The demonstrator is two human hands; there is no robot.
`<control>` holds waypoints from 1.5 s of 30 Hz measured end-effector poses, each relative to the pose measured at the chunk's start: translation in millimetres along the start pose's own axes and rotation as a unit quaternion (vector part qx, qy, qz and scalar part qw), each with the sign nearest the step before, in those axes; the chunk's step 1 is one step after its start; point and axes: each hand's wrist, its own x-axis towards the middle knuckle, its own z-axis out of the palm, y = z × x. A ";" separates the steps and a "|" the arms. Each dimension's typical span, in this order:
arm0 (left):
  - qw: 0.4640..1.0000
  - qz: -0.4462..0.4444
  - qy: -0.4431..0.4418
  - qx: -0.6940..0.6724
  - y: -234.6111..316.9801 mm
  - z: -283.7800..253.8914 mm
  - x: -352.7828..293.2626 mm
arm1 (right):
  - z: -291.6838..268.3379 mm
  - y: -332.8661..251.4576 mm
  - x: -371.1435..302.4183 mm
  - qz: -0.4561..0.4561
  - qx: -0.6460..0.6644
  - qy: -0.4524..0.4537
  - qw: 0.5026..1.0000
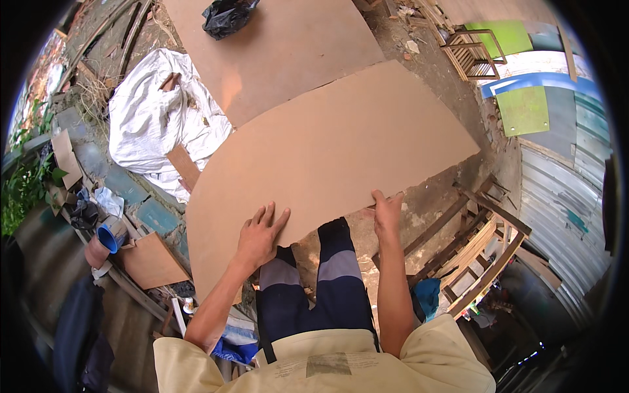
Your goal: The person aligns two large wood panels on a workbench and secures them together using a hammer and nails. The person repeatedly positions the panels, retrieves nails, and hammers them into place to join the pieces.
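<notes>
A large brown sheet of board (327, 141), smooth and thin like hardboard, lies in front of me with one rounded side and a rough near edge. My left hand (259, 239) rests on top of it near that edge, palm down with the fingers spread. At the near edge further right, my right hand (386, 213) grips the board, thumb on top and the other fingers hidden underneath. The board's far edge overlaps or meets a second brown sheet (288, 59), which carries a crumpled black plastic bag (226, 18).
Left of the boards lies a white cloth sack (147, 124), with a strip of wood (183, 167) beside it. A small board (152, 261) and a blue-lined container (109, 238) sit lower left. Wooden frames (488, 252) stand at right, before corrugated metal sheeting (557, 209).
</notes>
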 end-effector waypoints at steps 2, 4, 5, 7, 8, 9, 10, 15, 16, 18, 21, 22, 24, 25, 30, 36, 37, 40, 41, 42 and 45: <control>1.000 0.021 0.005 -0.015 -3.9 0.6 6.5 | 3.6 -9.7 6.2 -0.029 -0.011 0.003 1.000; 0.999 0.032 0.005 -0.022 -3.5 -8.7 11.9 | 5.0 -16.3 12.0 -0.049 -0.022 -0.013 0.998; 0.999 0.031 0.003 -0.022 -3.7 -15.0 11.1 | 5.2 -18.4 10.5 -0.045 -0.017 -0.014 0.999; 0.999 0.033 0.005 -0.015 -6.7 -28.7 9.4 | 6.3 -22.7 2.8 -0.035 -0.008 -0.016 0.999; 0.999 0.035 0.011 -0.007 -12.2 -33.7 8.8 | 8.1 -26.5 -0.3 -0.037 -0.006 -0.014 0.999; 0.999 0.035 0.017 0.001 -16.1 -37.1 7.1 | 11.5 -31.1 -4.5 -0.037 -0.004 -0.015 0.999; 0.999 0.035 0.008 -0.002 -16.9 -38.1 6.9 | 14.3 -33.5 -7.1 -0.038 -0.002 -0.016 0.999; 1.000 0.022 -0.004 -0.001 -4.9 -39.5 15.8 | 12.8 -40.2 14.2 -0.028 -0.024 -0.034 0.999; 1.000 0.027 0.002 -0.006 -2.1 -41.5 17.8 | 11.3 -39.8 20.7 -0.031 -0.034 -0.024 0.999; 0.999 0.033 0.013 -0.015 0.9 -47.4 19.2 | 9.3 -37.9 29.3 -0.034 -0.024 -0.014 0.999; 0.997 0.051 0.046 -0.016 0.4 -43.0 22.3 | 1.2 -42.6 41.4 -0.032 -0.022 0.022 0.999; 0.998 0.051 0.044 -0.017 -0.1 -45.4 22.3 | -2.4 -46.6 46.4 -0.030 -0.024 0.038 0.999; 0.998 0.047 0.039 -0.019 -3.8 -56.4 18.3 | -7.2 -70.6 57.4 -0.031 0.016 0.067 0.997; 0.998 0.047 0.040 -0.023 -5.7 -61.2 17.9 | -9.3 -84.5 62.4 -0.032 0.037 0.083 0.995; 0.994 0.053 0.071 -0.062 -19.9 -89.2 15.1 | -6.4 -125.4 84.0 -0.141 -0.009 0.029 0.989; 0.985 0.053 0.111 -0.119 -32.0 -129.3 23.5 | 5.2 -164.5 58.5 -0.141 -0.008 0.017 0.990; 0.984 0.055 0.121 -0.118 -35.0 -133.5 26.9 | 7.1 -170.6 57.7 -0.142 -0.015 0.001 0.990; 0.980 0.062 0.144 -0.124 -37.1 -144.7 42.2 | 16.1 -189.6 74.1 -0.142 -0.017 0.018 0.990; 0.978 0.061 0.150 -0.132 -33.5 -148.4 47.1 | 15.4 -194.1 83.5 -0.128 -0.028 0.012 0.991; 0.976 0.060 0.155 -0.139 -30.7 -152.4 52.1 | 10.7 -198.4 94.8 -0.113 -0.038 0.007 0.993; 0.962 0.030 0.204 -0.177 -31.5 -162.3 64.2 | 11.6 -207.4 111.7 -0.081 -0.043 -0.007 0.996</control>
